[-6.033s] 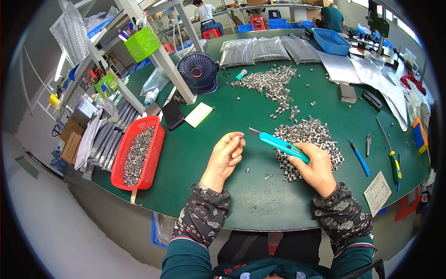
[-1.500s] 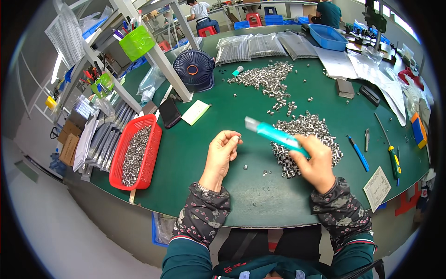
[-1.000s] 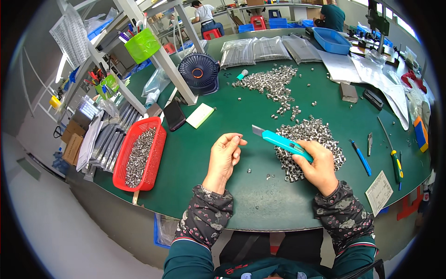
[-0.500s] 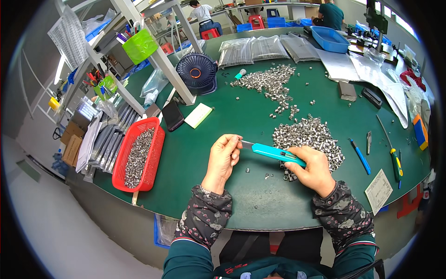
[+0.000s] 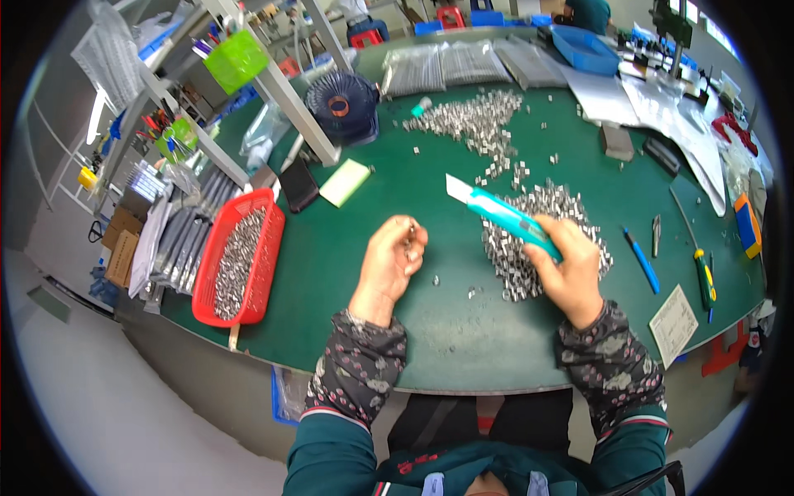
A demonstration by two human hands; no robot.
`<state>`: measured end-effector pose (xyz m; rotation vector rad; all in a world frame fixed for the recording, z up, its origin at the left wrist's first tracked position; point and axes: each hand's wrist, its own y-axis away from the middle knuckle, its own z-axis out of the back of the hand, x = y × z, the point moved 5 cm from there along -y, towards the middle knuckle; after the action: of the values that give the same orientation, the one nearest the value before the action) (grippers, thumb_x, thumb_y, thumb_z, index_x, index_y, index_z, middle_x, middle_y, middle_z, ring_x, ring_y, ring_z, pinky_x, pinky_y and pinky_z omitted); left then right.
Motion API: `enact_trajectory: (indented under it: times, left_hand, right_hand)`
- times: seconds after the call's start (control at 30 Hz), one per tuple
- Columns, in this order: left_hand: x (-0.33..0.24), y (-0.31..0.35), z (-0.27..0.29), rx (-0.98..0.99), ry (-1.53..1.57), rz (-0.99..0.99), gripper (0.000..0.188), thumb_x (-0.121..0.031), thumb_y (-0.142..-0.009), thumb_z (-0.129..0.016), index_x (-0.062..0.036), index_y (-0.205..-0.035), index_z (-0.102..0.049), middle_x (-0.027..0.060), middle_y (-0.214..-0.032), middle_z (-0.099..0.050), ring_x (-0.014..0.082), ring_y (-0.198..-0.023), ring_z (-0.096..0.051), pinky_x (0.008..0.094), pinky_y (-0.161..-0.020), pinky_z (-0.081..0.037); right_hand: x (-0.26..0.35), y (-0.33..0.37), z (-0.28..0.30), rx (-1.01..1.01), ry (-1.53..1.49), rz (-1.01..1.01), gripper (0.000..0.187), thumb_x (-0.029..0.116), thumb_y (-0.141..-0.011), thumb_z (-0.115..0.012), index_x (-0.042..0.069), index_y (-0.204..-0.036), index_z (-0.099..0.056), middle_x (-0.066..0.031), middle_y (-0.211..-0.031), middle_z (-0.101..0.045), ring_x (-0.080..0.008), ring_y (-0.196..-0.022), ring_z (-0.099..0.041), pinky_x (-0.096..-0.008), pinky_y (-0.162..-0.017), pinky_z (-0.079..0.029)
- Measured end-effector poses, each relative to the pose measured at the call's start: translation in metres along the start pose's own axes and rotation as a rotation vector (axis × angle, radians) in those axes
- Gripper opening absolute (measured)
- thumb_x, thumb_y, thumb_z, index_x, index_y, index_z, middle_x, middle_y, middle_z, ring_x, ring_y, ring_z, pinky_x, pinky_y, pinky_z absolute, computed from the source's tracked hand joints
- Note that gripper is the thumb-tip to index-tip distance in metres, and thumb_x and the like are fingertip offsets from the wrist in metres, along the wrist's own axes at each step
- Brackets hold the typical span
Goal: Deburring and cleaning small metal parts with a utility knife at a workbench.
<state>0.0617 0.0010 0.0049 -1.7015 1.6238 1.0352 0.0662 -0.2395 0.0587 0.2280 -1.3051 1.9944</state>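
The handle of a teal utility knife (image 5: 509,217) is gripped in my right hand (image 5: 569,269). Its bare blade points up and to the left, apart from my other hand. My left hand (image 5: 389,260) is closed, thumb against curled fingers, with a small metal ring (image 5: 411,234) partly showing between them. Beneath and around the knife spreads a pile of small metal rings (image 5: 514,269) on the green table (image 5: 447,347). A few loose bits lie between my hands.
At the left stands a red basket (image 5: 271,273) of metal rings, near a phone (image 5: 298,185) and a notepad (image 5: 345,183). More rings (image 5: 471,124) lie farther back, beside a fan (image 5: 341,107). A blue pen-like tool (image 5: 642,260) and a screwdriver (image 5: 704,277) lie right.
The knife's blade has left the fingertips of my left hand and swung upward. My left fingers have curled in more. The whole view has shifted slightly.
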Motion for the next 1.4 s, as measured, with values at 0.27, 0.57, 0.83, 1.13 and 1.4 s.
enact_trajectory:
  times: [0.27,0.57,0.83,1.13,1.4]
  left_hand:
    - [-0.013,0.009,-0.008,0.152,-1.037,0.010,0.020,-0.013,-0.068,-0.071,-0.0024,-0.080,-0.060,-0.0072,-0.058,-0.041,0.0031,-0.053,-0.037,0.0216,-0.047,-0.032]
    - [-0.005,0.013,-0.010,0.177,-1.413,0.061,0.020,-0.015,-0.063,-0.072,-0.0021,-0.076,-0.062,-0.0004,-0.056,-0.047,0.0078,-0.053,-0.045,0.0259,-0.047,-0.036]
    - [-0.003,0.004,0.000,0.149,-0.054,0.109,0.007,-0.012,-0.089,-0.051,-0.0055,-0.090,-0.052,0.0030,-0.075,-0.054,0.0016,-0.047,-0.034,0.0130,-0.036,-0.023]
    - [-0.005,0.001,-0.001,0.128,-0.009,0.054,0.012,-0.012,-0.090,-0.049,-0.0045,-0.097,-0.055,0.0036,-0.075,-0.054,0.0014,-0.047,-0.035,0.0128,-0.035,-0.024]
    - [-0.004,-0.001,0.001,0.142,-0.023,0.017,0.011,-0.014,-0.089,-0.052,-0.0050,-0.094,-0.056,0.0009,-0.072,-0.052,0.0011,-0.046,-0.034,0.0126,-0.035,-0.023]
  right_hand:
    - [0.001,-0.002,-0.005,0.062,0.004,-0.008,0.024,0.016,-0.072,-0.066,0.006,-0.093,-0.059,-0.0084,-0.065,-0.049,-0.0244,-0.054,-0.052,-0.0333,-0.048,-0.040]
    - [0.003,-0.001,-0.005,0.062,0.006,0.024,0.024,0.016,-0.072,-0.066,0.006,-0.093,-0.060,-0.0089,-0.065,-0.049,-0.0247,-0.054,-0.052,-0.0335,-0.048,-0.039]
    - [0.005,0.005,-0.007,0.114,-0.014,0.017,0.024,0.016,-0.071,-0.065,0.006,-0.092,-0.061,-0.0099,-0.066,-0.052,-0.0267,-0.056,-0.054,-0.0350,-0.050,-0.042]
    - [-0.005,0.010,-0.021,0.281,-0.096,-0.110,0.027,0.024,-0.073,-0.066,0.006,-0.093,-0.063,-0.0106,-0.069,-0.057,-0.0283,-0.060,-0.057,-0.0370,-0.054,-0.044]
    - [-0.008,0.011,-0.026,0.390,-0.169,-0.211,0.029,0.027,-0.074,-0.064,0.006,-0.095,-0.064,-0.0112,-0.072,-0.060,-0.0278,-0.064,-0.059,-0.0364,-0.058,-0.045]
